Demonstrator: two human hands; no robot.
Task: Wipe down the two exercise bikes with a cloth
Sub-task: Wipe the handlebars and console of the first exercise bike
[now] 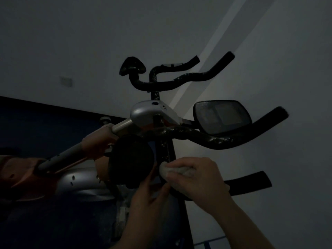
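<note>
The room is dim. The near exercise bike (152,114) has a silver and orange frame, a black saddle (131,159), black handlebars (233,139) and a console (222,115). My right hand (195,178) grips a pale cloth (172,170) and presses it against the black handlebar post just right of the saddle. My left hand (149,198) reaches up under the saddle with its fingers against the frame; what they hold is hidden. A second bike (172,78) stands farther off, showing its black saddle and handlebars.
A pale wall (89,42) with a switch plate (66,81) fills the background. A dark blue floor (36,123) lies to the left. A black bar (251,182) of the near bike juts out to the right of my right hand.
</note>
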